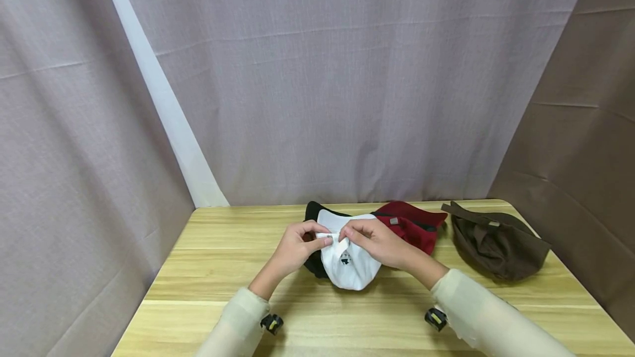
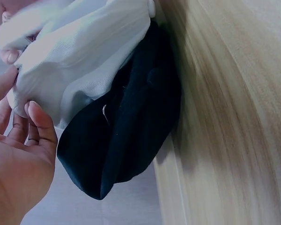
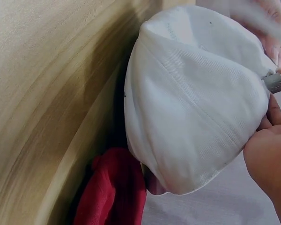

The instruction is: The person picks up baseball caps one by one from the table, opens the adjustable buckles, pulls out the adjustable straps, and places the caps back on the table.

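Observation:
A white baseball cap (image 1: 356,275) with a small dark print faces me, its back opening upward. My left hand (image 1: 292,248) pinches the left side of its back strap between thumb and fingers. On the other side my right hand (image 1: 381,242) pinches the cap near the strap's loose white end (image 1: 342,249). A grey metal buckle (image 3: 275,83) shows on the strap beside the right fingers in the right wrist view. Behind the white cap on the left lies a black cap (image 2: 126,126), partly covered.
A dark red cap (image 1: 414,219) lies right behind the white one. Farther right sits a dark brown cap (image 1: 496,249) with its strap end sticking out. The wooden table (image 1: 223,269) meets grey curtains (image 1: 317,98) at the back and a brown one (image 1: 585,142) on the right.

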Demonstrator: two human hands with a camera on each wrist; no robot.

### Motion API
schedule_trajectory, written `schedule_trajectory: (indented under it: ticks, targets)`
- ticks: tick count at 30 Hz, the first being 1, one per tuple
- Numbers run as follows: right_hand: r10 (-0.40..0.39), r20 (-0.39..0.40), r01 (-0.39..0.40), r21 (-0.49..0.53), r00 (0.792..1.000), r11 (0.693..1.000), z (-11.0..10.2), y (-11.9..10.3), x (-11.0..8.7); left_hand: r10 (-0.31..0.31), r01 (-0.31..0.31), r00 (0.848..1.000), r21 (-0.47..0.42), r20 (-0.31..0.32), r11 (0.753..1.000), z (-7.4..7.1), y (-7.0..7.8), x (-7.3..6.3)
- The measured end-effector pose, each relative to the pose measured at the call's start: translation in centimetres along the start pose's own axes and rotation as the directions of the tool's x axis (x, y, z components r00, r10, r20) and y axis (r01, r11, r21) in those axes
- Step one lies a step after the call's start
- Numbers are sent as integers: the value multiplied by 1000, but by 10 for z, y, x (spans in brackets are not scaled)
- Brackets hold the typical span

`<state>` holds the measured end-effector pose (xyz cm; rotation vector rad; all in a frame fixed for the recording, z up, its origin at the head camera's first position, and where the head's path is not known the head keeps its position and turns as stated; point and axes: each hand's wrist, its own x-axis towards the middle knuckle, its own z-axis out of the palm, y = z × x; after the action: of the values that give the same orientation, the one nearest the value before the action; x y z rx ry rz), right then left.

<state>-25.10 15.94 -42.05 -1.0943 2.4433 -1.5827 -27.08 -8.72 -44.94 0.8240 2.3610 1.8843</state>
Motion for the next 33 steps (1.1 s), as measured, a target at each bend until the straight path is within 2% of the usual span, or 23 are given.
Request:
schedule_trajectory:
  ticks: [5,10,15,20,25,33]
  targets:
    - [24,-32,-23,6,999,1000,0,1,-1,-3,3,1000,14,3,1000,-2,1,0]
    - [58,-30,-57,8,998,998,-2,1,-4,2,-5,1000,73,29,997,-4,2,-1]
    - [105,-22,-106,-44,994,993,-4,2,-7,6,-10,999,97,44,995,-6,-1,-2]
    - [170,-50,-174,-105,984,979,-1,4,-8,13,-16,999,79,42,997,-7,-4,-3]
    - [224,-89,-234,-122,970,964,5,3,-8,5,-9,999,102,43,995,-6,-3,-2]
    - [197,-131,-222,-218,972,950,6,3,-9,4,-12,998,124,68,992,-1,1,2]
